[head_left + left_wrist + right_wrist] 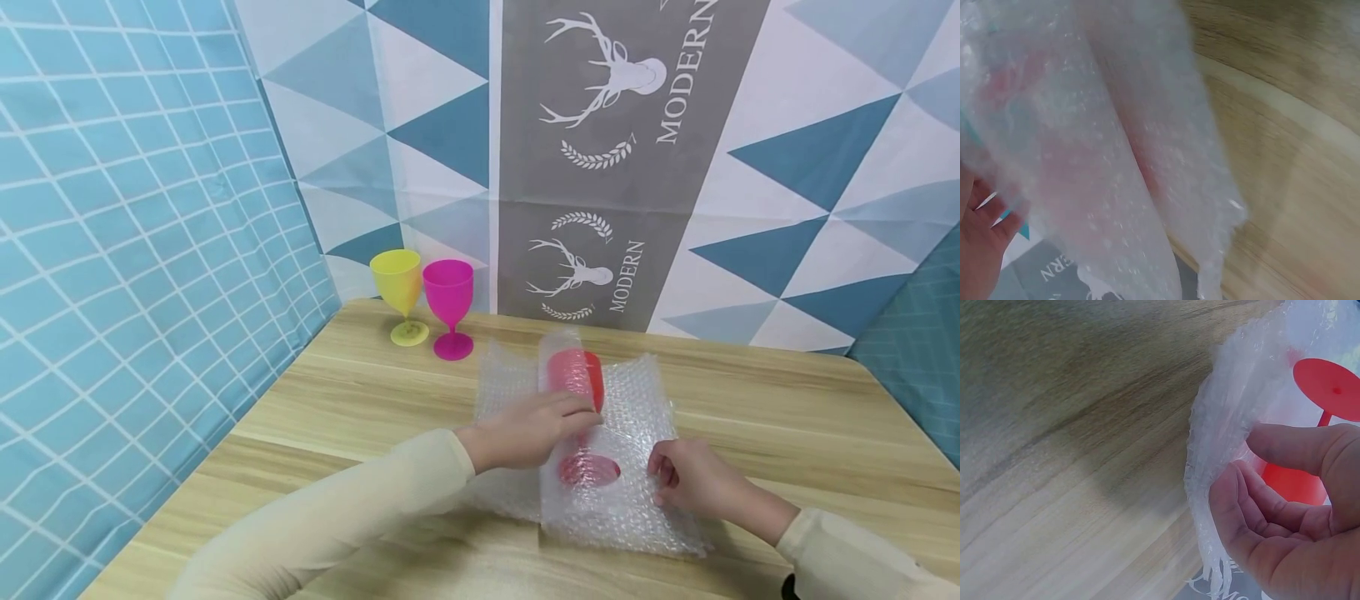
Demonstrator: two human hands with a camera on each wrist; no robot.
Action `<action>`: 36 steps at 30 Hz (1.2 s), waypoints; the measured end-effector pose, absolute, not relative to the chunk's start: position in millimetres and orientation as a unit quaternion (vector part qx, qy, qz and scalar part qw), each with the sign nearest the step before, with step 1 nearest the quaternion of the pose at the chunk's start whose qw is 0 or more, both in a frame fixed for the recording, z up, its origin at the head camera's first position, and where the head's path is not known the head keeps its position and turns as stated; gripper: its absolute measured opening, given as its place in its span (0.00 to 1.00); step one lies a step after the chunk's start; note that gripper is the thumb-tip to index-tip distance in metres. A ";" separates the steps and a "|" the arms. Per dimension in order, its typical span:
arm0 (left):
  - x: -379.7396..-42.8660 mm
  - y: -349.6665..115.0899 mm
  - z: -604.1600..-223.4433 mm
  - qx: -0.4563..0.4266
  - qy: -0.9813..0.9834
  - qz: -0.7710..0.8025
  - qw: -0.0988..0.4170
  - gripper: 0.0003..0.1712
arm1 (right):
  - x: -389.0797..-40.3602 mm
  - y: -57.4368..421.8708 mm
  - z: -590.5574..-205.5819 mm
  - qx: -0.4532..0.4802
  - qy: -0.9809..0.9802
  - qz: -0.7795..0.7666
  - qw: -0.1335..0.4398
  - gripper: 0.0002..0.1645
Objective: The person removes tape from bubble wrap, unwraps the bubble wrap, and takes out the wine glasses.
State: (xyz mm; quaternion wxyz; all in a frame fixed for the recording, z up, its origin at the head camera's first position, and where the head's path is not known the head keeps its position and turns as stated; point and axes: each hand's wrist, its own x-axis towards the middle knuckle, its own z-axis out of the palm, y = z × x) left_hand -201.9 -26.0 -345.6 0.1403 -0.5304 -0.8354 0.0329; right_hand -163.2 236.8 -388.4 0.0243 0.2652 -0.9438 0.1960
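A red plastic goblet (595, 379) lies on a sheet of bubble wrap (633, 392), its bowl toward the wall and its round foot toward me. A flap of the wrap is folded over it from the left, so most of the goblet shows pink through the film. My left hand (528, 429) rests across the folded flap over the goblet's middle, fingers extended. In the left wrist view its fingers (990, 219) lie along the wrap. At the sheet's right side, my right hand (693, 479) pinches the bubble wrap between thumb and curled fingers (1229, 500), close beside the goblet.
A yellow goblet (397, 279) and a magenta goblet (448, 292) stand upright at the back left of the wooden table (360, 392). Patterned cloth (585, 183) hangs behind the table, and blue checked cloth (135, 250) hangs along its left side.
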 end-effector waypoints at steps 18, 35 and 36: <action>-191.1 -57.6 -344.2 -0.495 -0.853 0.074 0.150 0.27 | -163.2 239.3 -391.1 0.263 -0.941 0.212 0.026 0.19; -181.3 -114.0 -348.1 -0.451 -0.862 0.031 0.232 0.15 | -163.7 241.0 -391.4 0.254 -0.942 0.219 0.021 0.18; -180.8 -116.2 -349.3 -0.445 -0.865 0.029 0.229 0.15 | -163.6 241.0 -391.3 0.254 -0.942 0.219 0.020 0.18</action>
